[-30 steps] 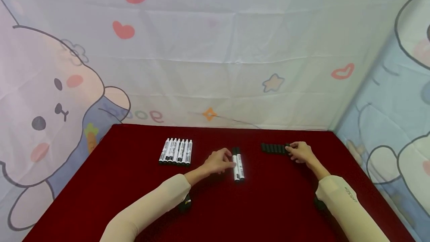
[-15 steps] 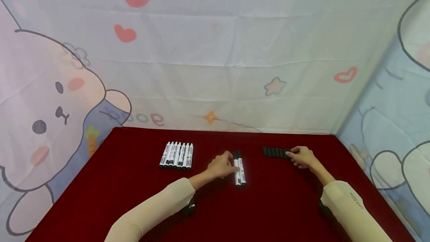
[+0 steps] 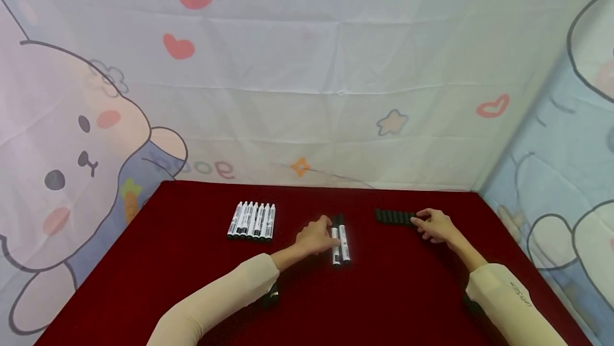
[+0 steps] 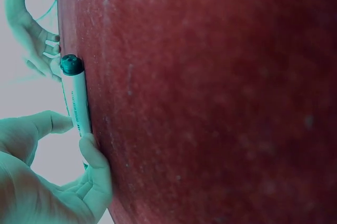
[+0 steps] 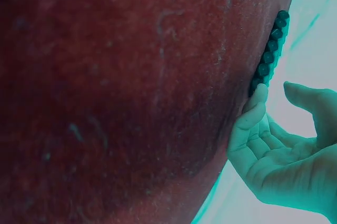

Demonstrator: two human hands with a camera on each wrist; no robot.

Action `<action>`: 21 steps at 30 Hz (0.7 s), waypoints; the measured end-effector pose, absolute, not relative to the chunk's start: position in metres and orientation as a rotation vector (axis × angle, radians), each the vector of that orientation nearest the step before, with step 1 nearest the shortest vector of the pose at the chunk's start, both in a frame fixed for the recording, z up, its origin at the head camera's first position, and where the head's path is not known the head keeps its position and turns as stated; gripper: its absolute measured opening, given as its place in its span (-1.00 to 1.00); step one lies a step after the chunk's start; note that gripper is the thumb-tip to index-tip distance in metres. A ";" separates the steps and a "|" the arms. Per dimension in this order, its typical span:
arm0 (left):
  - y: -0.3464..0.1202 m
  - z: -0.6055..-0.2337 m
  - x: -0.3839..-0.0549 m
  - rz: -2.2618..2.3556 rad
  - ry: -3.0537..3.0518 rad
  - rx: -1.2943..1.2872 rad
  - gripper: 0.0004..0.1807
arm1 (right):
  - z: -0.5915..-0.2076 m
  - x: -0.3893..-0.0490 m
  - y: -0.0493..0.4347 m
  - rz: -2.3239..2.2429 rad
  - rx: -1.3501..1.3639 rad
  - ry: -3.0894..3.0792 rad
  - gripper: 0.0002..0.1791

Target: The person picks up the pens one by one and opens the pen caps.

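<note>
My left hand [image 3: 314, 236] pinches a white marker [image 3: 335, 254] with a black cap, thumb and finger on either side of its barrel. A second capped white marker [image 3: 345, 243] lies just to its right. In the left wrist view, a marker's black end [image 4: 71, 65] points away from the fingers. At the right, my right hand [image 3: 434, 225] is beside a row of short black marker caps [image 3: 392, 217]. The right wrist view shows the thumb [image 5: 303, 95] apart from the caps and a fingertip [image 5: 259, 93] right at the near end of the row.
Several white markers [image 3: 251, 220] without caps lie side by side at the back left of the red cloth [image 3: 384, 292]. A dark object [image 3: 272, 297] is partly hidden under the left sleeve. A printed curtain [image 3: 307, 69] hangs behind the table.
The marker in my left hand has shifted left, opening a narrow gap to the other marker. My right hand has edged slightly right along the caps. The head view tilted a little.
</note>
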State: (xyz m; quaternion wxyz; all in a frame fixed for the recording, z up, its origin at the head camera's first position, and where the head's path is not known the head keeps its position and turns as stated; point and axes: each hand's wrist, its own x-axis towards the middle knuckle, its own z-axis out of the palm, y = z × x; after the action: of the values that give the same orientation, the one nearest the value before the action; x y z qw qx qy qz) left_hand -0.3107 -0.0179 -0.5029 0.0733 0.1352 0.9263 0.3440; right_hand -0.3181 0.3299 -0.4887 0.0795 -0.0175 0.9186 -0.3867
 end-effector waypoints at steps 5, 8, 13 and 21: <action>-0.021 -0.496 -0.303 0.914 2.838 0.360 -0.43 | -0.484 -0.309 0.326 -1.151 -0.102 2.763 -0.41; -0.023 -0.492 -0.300 0.836 2.873 0.330 -0.45 | -0.481 -0.304 0.322 -1.135 -0.126 2.770 -0.42; -0.028 -0.489 -0.298 0.810 2.881 0.314 -0.57 | -0.476 -0.299 0.315 -1.123 -0.163 2.757 -0.44; -0.035 -0.490 -0.295 0.788 2.892 0.331 -0.64 | -0.472 -0.292 0.298 -1.089 -0.275 2.739 -0.49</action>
State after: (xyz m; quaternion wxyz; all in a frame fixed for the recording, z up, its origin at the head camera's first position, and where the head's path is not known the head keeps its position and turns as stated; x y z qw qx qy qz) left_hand -0.2951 -0.0355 -0.4901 0.0629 0.1094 0.9571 0.2608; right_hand -0.2925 0.2977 -0.4721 0.0905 -0.0926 0.9214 -0.3665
